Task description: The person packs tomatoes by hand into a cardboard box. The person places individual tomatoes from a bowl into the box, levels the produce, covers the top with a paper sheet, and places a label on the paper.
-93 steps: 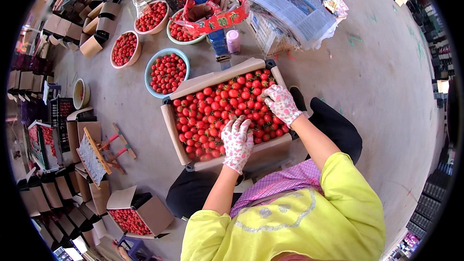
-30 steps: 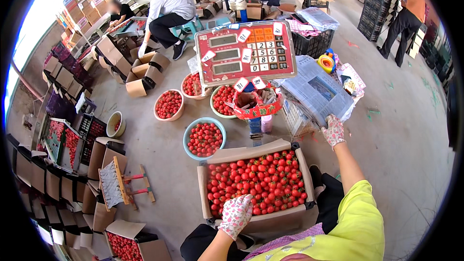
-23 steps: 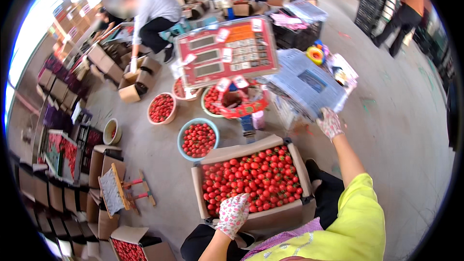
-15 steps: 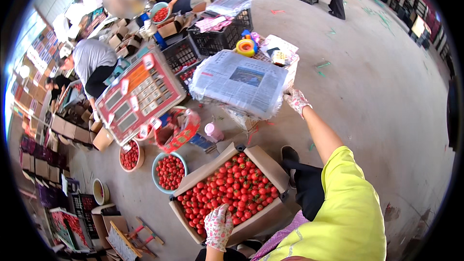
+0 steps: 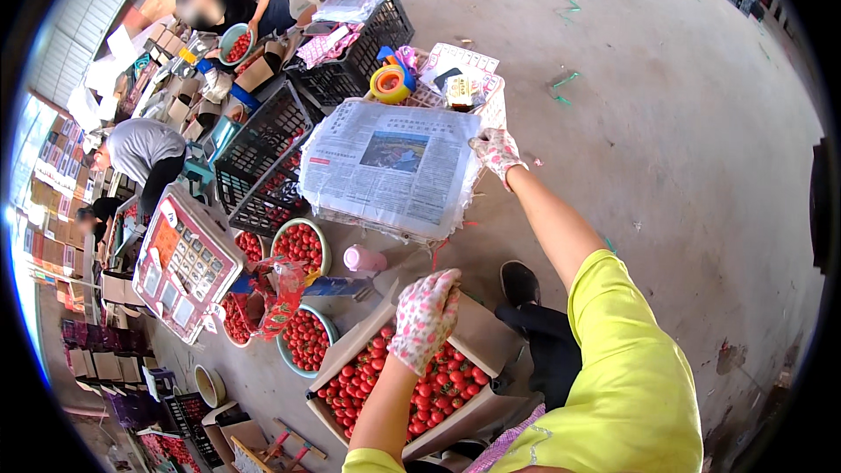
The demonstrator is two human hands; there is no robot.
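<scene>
A cardboard box of small red tomatoes (image 5: 363, 378) sits open in front of me. Above it is my left hand (image 5: 427, 314), in a white glove with a pink pattern, its fingers curled closed; whatever they may hold is hidden. My right hand (image 5: 498, 154), gloved alike, grips the right edge of the newspaper sheets (image 5: 350, 177), which lie stacked flat on a support beyond the box. On the far side of the stack are rolls of tape (image 5: 391, 85) and a small yellow-and-white packet (image 5: 459, 90).
Bowls of tomatoes (image 5: 306, 341) and a pink bottle (image 5: 363, 258) stand left of the box. Nearby is a scale with a keypad (image 5: 186, 264). Black crates (image 5: 263, 144) stand farther off. Co-workers (image 5: 144, 153) are busy at the left and far left.
My left hand has risen from the tomatoes at the box's near side to above its far part. My right hand stays at the newspaper's edge. The whole view has shifted.
</scene>
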